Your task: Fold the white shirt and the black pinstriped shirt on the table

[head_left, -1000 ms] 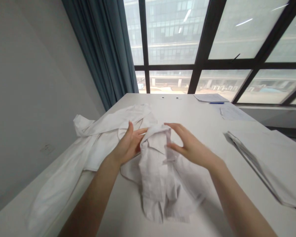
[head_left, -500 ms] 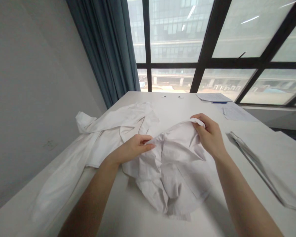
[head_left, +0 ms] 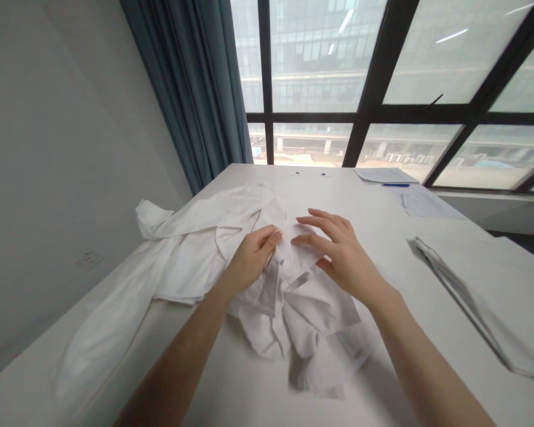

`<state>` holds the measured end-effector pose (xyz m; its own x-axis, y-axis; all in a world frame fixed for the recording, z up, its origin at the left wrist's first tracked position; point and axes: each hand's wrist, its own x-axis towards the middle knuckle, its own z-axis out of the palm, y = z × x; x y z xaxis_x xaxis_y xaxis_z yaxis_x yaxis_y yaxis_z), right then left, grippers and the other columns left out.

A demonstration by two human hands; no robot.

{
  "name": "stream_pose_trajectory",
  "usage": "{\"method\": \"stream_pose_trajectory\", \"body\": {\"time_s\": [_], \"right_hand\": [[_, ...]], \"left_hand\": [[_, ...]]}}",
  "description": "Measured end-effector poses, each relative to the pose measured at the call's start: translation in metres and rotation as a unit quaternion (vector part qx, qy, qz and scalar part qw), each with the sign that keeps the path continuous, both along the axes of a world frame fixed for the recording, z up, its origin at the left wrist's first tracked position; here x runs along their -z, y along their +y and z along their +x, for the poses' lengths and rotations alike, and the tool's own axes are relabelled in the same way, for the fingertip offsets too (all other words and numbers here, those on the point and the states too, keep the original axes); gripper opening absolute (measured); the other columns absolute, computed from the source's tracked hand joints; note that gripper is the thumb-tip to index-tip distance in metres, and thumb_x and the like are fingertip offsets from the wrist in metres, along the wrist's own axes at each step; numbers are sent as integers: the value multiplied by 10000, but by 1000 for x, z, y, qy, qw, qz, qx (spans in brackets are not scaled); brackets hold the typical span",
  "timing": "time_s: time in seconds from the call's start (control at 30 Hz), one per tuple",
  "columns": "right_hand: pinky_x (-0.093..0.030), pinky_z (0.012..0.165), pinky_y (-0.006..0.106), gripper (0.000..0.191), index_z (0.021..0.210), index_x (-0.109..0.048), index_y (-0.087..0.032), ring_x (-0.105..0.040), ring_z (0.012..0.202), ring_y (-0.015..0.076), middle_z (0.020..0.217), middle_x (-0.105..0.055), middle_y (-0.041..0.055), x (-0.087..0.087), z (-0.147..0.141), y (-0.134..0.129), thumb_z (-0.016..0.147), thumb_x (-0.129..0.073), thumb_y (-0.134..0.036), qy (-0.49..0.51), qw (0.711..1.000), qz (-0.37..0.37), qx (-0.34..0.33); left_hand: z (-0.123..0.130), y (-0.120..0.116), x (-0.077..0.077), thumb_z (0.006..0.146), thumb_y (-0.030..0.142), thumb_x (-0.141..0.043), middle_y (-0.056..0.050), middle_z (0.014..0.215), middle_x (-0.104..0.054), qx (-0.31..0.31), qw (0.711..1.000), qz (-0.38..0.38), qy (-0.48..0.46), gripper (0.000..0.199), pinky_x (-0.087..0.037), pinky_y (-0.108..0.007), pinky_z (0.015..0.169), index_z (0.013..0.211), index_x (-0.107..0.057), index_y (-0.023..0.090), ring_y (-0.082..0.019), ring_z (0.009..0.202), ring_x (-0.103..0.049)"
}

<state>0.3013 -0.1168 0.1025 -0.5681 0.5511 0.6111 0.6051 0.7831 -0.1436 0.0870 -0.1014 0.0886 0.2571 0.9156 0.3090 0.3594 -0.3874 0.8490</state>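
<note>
A white garment (head_left: 311, 314) hangs in folds over the middle of the white table, its lower part resting near the front. My left hand (head_left: 254, 252) pinches its upper edge between thumb and fingers. Just to the right, my right hand (head_left: 338, 249) has its fingers spread close to the cloth and grips nothing; whether its fingertips touch the fabric is unclear. More white cloth (head_left: 191, 255) with a long sleeve lies spread to the left, partly behind my left hand.
At the right lies a folded white cloth or bag (head_left: 493, 290) with a dark edge. Papers (head_left: 427, 201) and a blue pen (head_left: 396, 185) are at the table's back right. A blue curtain (head_left: 200, 89) and a large window stand beyond.
My right hand has let go of the garment's upper right edge and moved left, its fingers now spread. My left hand has risen slightly, and the cloth has bunched and dropped on the right.
</note>
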Motion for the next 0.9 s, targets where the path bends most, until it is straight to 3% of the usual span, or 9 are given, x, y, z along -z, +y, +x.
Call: {"method": "stream_pose_trajectory", "body": {"time_s": [0.1, 0.17, 0.23, 0.33, 0.5, 0.57, 0.63, 0.73, 0.9], "right_hand": [[-394, 986, 440, 246, 1000, -612, -249, -552, 1202, 264, 1096, -695, 67, 4, -2, 3, 895, -442, -106, 76, 997, -2, 14], [-466, 800, 363, 168, 970, -593, -247, -647, 920, 238, 914, -702, 51, 6, 0, 5, 914, -448, -182, 152, 984, -50, 80], [-429, 605, 292, 103, 950, -574, -245, -587, 645, 183, 770, -658, 15, 6, 2, 6, 918, -477, -256, 226, 957, -102, 152], [-323, 487, 261, 90, 916, -555, -247, -438, 498, 135, 660, -569, -26, 1, 8, 6, 904, -525, -330, 322, 917, -142, 187], [-207, 414, 265, 163, 881, -563, -259, -295, 437, 118, 550, -383, -57, -13, 27, 4, 867, -578, -420, 435, 865, -195, 153], [-225, 418, 259, 216, 967, -594, -255, -324, 452, 116, 579, -421, -52, -16, 32, 1, 841, -613, -430, 398, 877, -243, 118], [-301, 452, 250, 426, 1169, -582, -264, -399, 500, 121, 663, -517, -42, -16, 29, -4, 785, -691, -413, 300, 899, -312, 65], [-384, 523, 248, 608, 1286, -552, -266, -487, 578, 138, 751, -605, -32, -12, 13, -10, 725, -759, -375, 153, 910, -385, -5], [-376, 590, 243, 144, 916, -672, -190, -523, 661, 144, 765, -636, -12, -7, -5, -8, 861, -559, -260, 126, 922, -364, -32]], "left_hand": [[6, -14, -1, 948, 499, -434, -49, 1020, -580, 3, 999, 17, 34, 379, -471, -283, 738, 1153, -493, 185, -170, 825, -565], [12, -29, -5, 861, 569, -573, -141, 1325, -479, 22, 993, 84, 80, 670, -478, -375, 901, 1374, -337, 207, -248, 1080, -567], [21, -46, -7, 734, 583, -721, -170, 1494, -328, 57, 974, 156, 152, 932, -397, -454, 1048, 1461, -251, 236, -331, 1312, -427], [33, -60, -7, 748, 421, -760, -146, 1571, -249, 59, 953, 167, 247, 948, -347, -469, 1094, 1505, -207, 276, -356, 1401, -329], [19, -34, -3, 867, 186, -521, -97, 1085, -682, -26, 969, -5, 247, 486, -492, -328, 815, 1351, -473, 204, -249, 964, -657], [9, -20, -5, 917, 288, -456, -23, 776, -653, -39, 988, -19, 147, 208, -483, -275, 670, 983, -627, 188, -197, 737, -628], [5, -13, -7, 928, 406, -438, 20, 605, -520, -70, 997, -7, 37, 319, -431, -237, 548, 718, -540, 190, -151, 586, -529], [14, -16, -6, 890, 443, -488, 45, 561, -419, -95, 994, 8, -54, 343, -373, -215, 488, 653, -443, 199, -116, 526, -435], [37, -24, 0, 826, 339, -605, 15, 855, -562, -44, 988, 8, -148, 237, -456, -203, 602, 966, -456, 218, -121, 712, -560]]}}
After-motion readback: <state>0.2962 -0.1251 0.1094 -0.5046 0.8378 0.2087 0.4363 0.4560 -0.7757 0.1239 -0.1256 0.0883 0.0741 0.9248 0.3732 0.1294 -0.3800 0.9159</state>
